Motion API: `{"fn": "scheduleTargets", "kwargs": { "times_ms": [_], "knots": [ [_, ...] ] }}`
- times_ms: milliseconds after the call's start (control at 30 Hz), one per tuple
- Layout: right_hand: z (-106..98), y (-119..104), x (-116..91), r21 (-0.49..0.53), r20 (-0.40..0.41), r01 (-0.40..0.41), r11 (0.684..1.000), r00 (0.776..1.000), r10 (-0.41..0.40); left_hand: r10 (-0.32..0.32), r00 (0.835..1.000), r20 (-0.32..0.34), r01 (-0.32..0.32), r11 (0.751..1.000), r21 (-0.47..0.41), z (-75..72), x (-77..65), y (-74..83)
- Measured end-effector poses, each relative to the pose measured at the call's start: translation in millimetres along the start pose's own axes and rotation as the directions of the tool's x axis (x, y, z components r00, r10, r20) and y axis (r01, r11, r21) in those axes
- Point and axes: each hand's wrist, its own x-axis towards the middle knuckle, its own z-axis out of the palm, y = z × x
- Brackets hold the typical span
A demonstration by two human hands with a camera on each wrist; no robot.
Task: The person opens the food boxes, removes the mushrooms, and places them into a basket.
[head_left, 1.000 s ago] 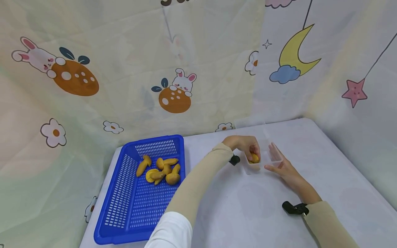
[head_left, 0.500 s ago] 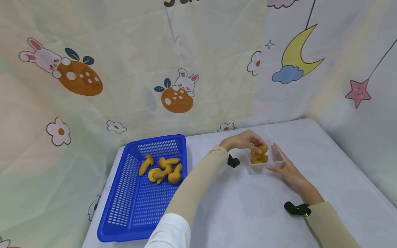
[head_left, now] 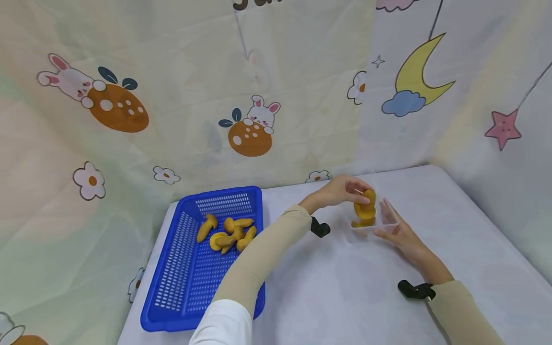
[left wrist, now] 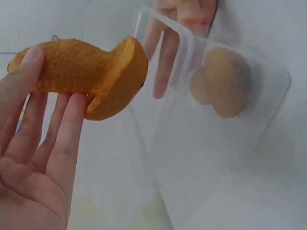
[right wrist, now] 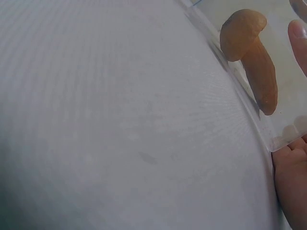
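Between thumb and fingertips, my left hand (head_left: 338, 192) pinches a yellow-brown mushroom (left wrist: 72, 67), its cap facing away from the palm. In the head view this raised mushroom (head_left: 366, 203) is over a clear plastic box (head_left: 355, 235). Another mushroom (right wrist: 260, 72) lies inside the box and shows through the wall in both wrist views. My right hand (head_left: 405, 235) is at the box's right side, fingers straight along the outside and thumb near the front corner. The raised mushroom partly hides the other one in the head view.
At the left stands a blue perforated basket (head_left: 172, 282) with several mushrooms (head_left: 235, 235) toward its far end. A white cloth (head_left: 319, 287) covers the table. Behind it hangs a printed fabric backdrop (head_left: 302, 129).
My left hand has risen out of the box with a mushroom, leaving another lying inside. The right hand has stayed beside the box. The head view has shifted slightly.
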Motion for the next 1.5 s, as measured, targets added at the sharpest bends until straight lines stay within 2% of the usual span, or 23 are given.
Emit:
{"fn": "scheduleTargets", "kwargs": {
  "times_ms": [167,300,400,533,700,900,1133,1200,1300,1500],
  "knots": [
    [-0.2,0.4,2.2,-0.015,-0.001,-0.003,1.0,1.0,0.003,0.0,0.999,-0.042,-0.002,0.999,-0.033,-8.8,-22.0,13.5],
    [-1.0,-0.4,3.5,-0.031,-0.009,-0.013,0.999,1.0,0.012,0.036,0.996,-0.087,-0.041,0.998,-0.056,-19.3,-44.1,23.0],
    [-3.6,0.1,3.7,-0.032,-0.014,0.001,0.999,1.0,-0.001,0.057,0.992,-0.116,-0.066,0.995,-0.076,-29.4,-63.0,31.4],
    [-8.4,2.3,3.8,-0.016,-0.019,0.033,0.999,0.999,-0.034,0.068,0.983,-0.171,-0.076,0.996,-0.044,-46.3,-89.9,40.5],
    [-11.8,6.1,4.1,-0.007,-0.006,0.062,0.998,0.998,-0.062,0.051,0.965,-0.259,-0.058,0.998,-0.019,-67.6,-128.5,43.7],
    [-10.7,6.0,2.9,-0.03,0.003,0.086,0.996,0.996,-0.086,0.026,0.939,-0.342,-0.032,0.999,-0.012,-85.8,-178.9,38.3],
    [-6.4,2.8,2.9,-0.044,0.008,0.072,0.996,0.997,-0.072,-0.039,0.894,-0.446,0.066,0.997,0.046,-100.9,-243.3,28.1],
    [-5.5,2.2,2.6,-0.05,0.003,0.059,0.997,0.998,-0.059,-0.052,0.887,-0.458,0.094,0.993,0.07,-104.1,-259.9,22.8],
    [-4.0,1.5,1.7,-0.04,-0.001,0.051,0.998,0.999,-0.051,-0.069,0.884,-0.462,0.122,0.989,0.085,-107.3,-283.1,13.5],
    [1.0,1.0,1.8,-0.012,0.007,0.047,0.999,0.999,-0.047,-0.092,0.898,-0.431,0.119,0.992,0.036,-110.6,-323.6,-11.2]
  ]
}}
